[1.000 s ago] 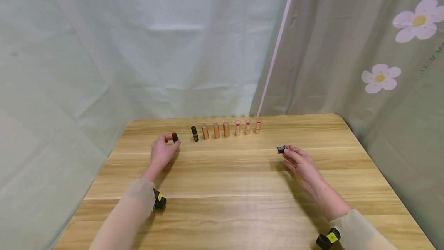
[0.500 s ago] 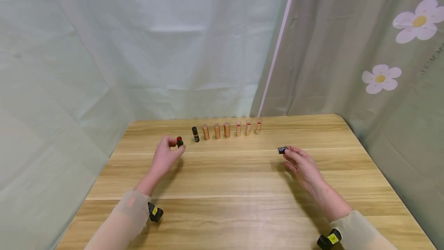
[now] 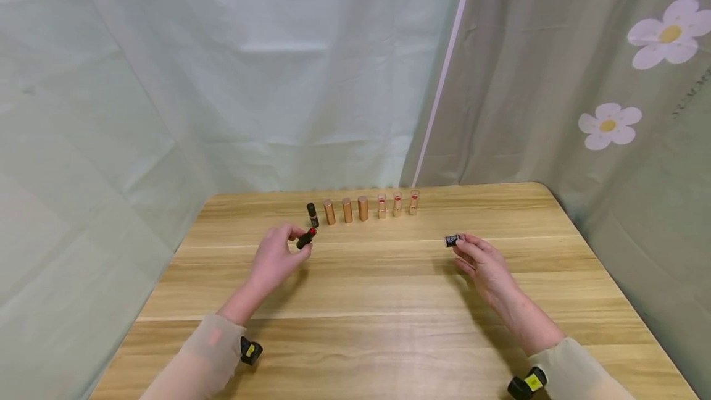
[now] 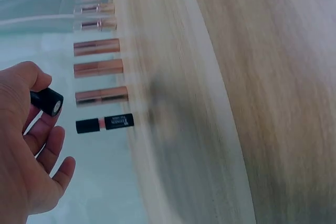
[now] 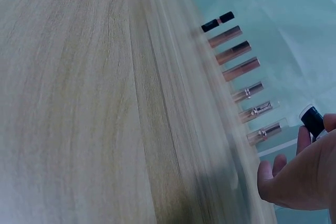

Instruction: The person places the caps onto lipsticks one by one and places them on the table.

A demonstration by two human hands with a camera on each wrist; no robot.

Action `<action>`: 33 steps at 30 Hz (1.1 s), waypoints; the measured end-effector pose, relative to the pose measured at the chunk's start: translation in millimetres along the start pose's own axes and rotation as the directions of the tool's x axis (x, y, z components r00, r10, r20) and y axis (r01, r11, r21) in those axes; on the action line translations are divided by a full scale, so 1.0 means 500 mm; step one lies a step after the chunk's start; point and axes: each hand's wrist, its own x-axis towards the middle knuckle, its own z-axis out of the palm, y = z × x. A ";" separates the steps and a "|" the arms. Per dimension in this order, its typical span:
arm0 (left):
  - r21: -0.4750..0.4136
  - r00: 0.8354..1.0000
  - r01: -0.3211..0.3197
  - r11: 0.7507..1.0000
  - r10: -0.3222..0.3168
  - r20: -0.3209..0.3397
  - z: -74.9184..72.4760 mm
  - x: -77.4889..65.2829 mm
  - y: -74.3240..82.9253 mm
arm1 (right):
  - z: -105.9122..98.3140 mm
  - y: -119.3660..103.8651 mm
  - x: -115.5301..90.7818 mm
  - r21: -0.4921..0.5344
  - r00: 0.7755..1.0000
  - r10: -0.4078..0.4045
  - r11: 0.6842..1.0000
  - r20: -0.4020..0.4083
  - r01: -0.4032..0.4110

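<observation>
My left hand (image 3: pixel 280 256) pinches a black lipstick (image 3: pixel 305 239) above the table. It is tilted, its red end up to the right; a pale round spot marks its other end in the left wrist view. At the right my right hand (image 3: pixel 487 267) holds a short black tube with white lettering (image 3: pixel 451 241), apparently a lipstick cap, between thumb and fingers. A pale rim shows at its end in the right wrist view. Just behind the left hand stands another black lipstick (image 3: pixel 313 215) with a pinkish band, upright on the table.
Right of the standing black lipstick, a row continues along the back of the wooden table (image 3: pixel 378 301): copper lipstick tubes (image 3: pixel 347 210), then clear-capped lipsticks (image 3: pixel 397 205). Behind hangs a pale curtain (image 3: pixel 311 79). A black wrist camera (image 3: pixel 251 350) sits on the left sleeve.
My left hand has moved right and slightly nearer with the black lipstick, which has gone from roughly upright to tilted. The right hand has stayed in place with its black piece.
</observation>
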 end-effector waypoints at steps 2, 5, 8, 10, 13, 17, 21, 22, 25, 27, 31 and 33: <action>0.012 0.999 -0.035 0.999 0.035 0.009 0.002 -0.003 0.007 | -0.001 0.000 -0.001 -0.003 1.000 0.000 1.000 0.005 0.000; 0.036 0.996 -0.090 0.995 0.090 0.018 0.004 -0.006 0.018 | 0.000 0.000 -0.002 -0.007 1.000 -0.001 1.000 0.006 0.001; 0.061 0.989 -0.145 0.988 0.143 0.023 0.008 -0.009 0.030 | 0.001 0.000 -0.003 -0.009 1.000 -0.002 1.000 0.005 0.002; 0.070 0.984 -0.178 0.982 0.176 0.026 0.012 -0.011 0.038 | 0.002 0.000 -0.003 -0.013 1.000 -0.001 1.000 0.006 0.001; 0.082 0.976 -0.219 0.972 0.218 0.028 0.018 -0.012 0.053 | 0.006 0.001 -0.004 -0.020 1.000 -0.001 1.000 0.005 0.002; 0.095 0.966 -0.258 0.961 0.255 0.042 0.027 -0.010 0.076 | 0.017 0.001 -0.004 -0.025 1.000 -0.006 1.000 0.008 0.006; 0.113 0.954 -0.299 0.948 0.293 0.060 0.038 -0.004 0.101 | 0.032 0.002 -0.003 -0.006 1.000 -0.014 1.000 0.024 0.014; 0.120 0.951 -0.307 0.944 0.301 0.066 0.041 -0.003 0.107 | 0.037 0.002 -0.004 0.004 0.999 -0.016 1.000 0.028 0.016; 0.130 0.946 -0.322 0.938 0.315 0.074 0.049 0.001 0.123 | 0.048 0.005 -0.003 0.018 0.999 -0.022 1.000 0.045 0.021; 0.126 0.947 -0.320 0.939 0.312 0.076 0.054 0.004 0.134 | 0.056 0.007 -0.002 0.025 0.998 -0.027 0.999 0.050 0.025; 0.113 0.951 -0.305 0.946 0.296 0.085 0.064 0.009 0.153 | 0.069 0.012 0.000 0.024 0.998 -0.030 0.999 0.060 0.029; 0.103 0.951 -0.303 0.947 0.294 0.092 0.069 0.012 0.161 | 0.077 0.015 0.000 0.023 0.998 -0.028 0.999 0.063 0.027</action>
